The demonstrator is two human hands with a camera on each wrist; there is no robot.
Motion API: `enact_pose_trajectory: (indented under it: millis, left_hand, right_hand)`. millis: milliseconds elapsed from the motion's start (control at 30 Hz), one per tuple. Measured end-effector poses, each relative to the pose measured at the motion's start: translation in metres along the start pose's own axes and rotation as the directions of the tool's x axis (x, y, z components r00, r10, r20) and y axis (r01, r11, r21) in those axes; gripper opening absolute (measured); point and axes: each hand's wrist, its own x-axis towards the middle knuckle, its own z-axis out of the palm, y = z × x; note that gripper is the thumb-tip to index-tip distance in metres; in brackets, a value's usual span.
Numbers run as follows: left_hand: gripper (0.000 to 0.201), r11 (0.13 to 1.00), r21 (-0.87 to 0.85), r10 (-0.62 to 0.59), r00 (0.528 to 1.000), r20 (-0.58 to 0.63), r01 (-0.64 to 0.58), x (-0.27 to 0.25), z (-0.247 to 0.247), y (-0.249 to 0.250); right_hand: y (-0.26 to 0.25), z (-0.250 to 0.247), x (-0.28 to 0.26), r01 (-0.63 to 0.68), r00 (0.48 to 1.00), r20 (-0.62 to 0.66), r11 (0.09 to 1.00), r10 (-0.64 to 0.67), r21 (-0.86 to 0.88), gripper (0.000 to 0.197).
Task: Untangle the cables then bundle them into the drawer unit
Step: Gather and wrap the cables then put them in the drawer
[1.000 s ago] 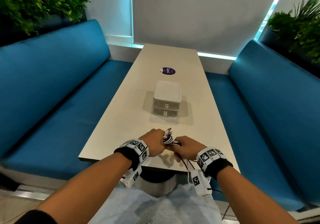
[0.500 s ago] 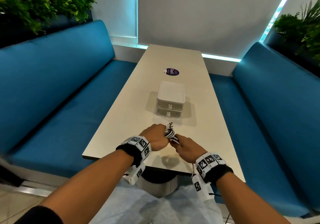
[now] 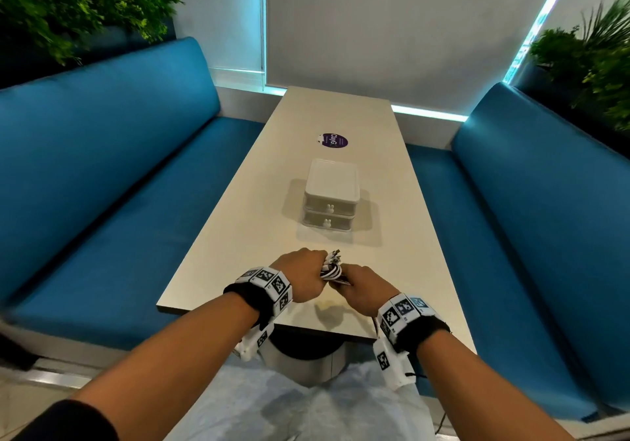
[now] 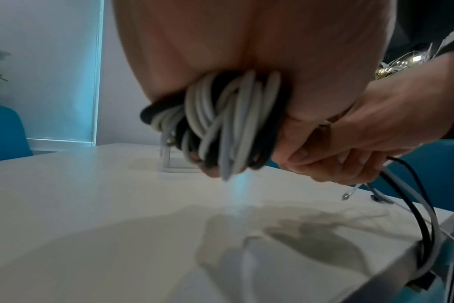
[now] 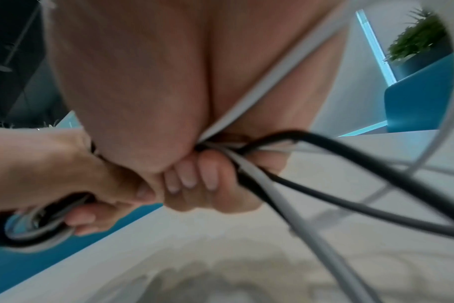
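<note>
Wrist views: black strands among cables (image 4: 220, 123).

Cables (image 4: 228, 123): smooth rubbery sheathing, white and black, slight sheen. Drawer unit (image 3: 331, 195), beyond the hands: translucent frosted plastic, matt white lid. Table (image 3: 238, 236), beneath the hands: smooth matt laminate, pale beige. Benches (image 3: 102, 168), either side: blue, matt upholstery.

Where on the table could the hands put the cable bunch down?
Bare table lies between the hands and the drawer unit, also left and right of it. Past the purple sticker it's bare too. The near edge is crowded: both hands hold the cable bundle.
</note>
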Motion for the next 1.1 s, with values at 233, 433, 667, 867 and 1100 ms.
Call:
enact_pose_trajectory:
  millis: [233, 433, 667, 867, 1100]
  left_hand:
    - [0.031, 0.933, -0.318, -0.236, 0.955, -0.182, 0.17, 0.017, -0.011, -0.015]
    - [0.02, 0.876, -0.462, -0.289, 0.92, -0.266, 0.141, 0.014, -0.007, -0.004]
    - [0.026, 0.765, -0.644, -0.164, 0.972, -0.17, 0.017, -0.004, -0.008, 0.004]
    - [0.029, 0.75, -0.651, -0.33, 0.92, -0.213, 0.119, 0.003, -0.017, -0.016]
    - [0.021, 0.838, -0.51, -0.338, 0.918, -0.21, 0.192, -0.005, -0.015, -0.027]
  right_hand:
    - [0.021, -0.006, -0.024, -0.049, 0.999, 0.038, 0.945, 0.039, 0.322, 0.025]
    - [0.021, 0.013, -0.021, 0.017, 0.987, -0.158, 0.989, 0.007, 0.148, 0.023]
    - [0.006, 0.024, -0.022, 0.014, 0.998, -0.063, 0.975, 0.0, 0.22, 0.018]
    - [0.012, 0.016, -0.028, 0.021, 0.985, -0.154, 0.815, 0.084, 0.579, 0.03]
    - [0.032, 0.011, -0.031, 0.017, 0.976, -0.189, 0.822, 0.111, 0.57, 0.007]
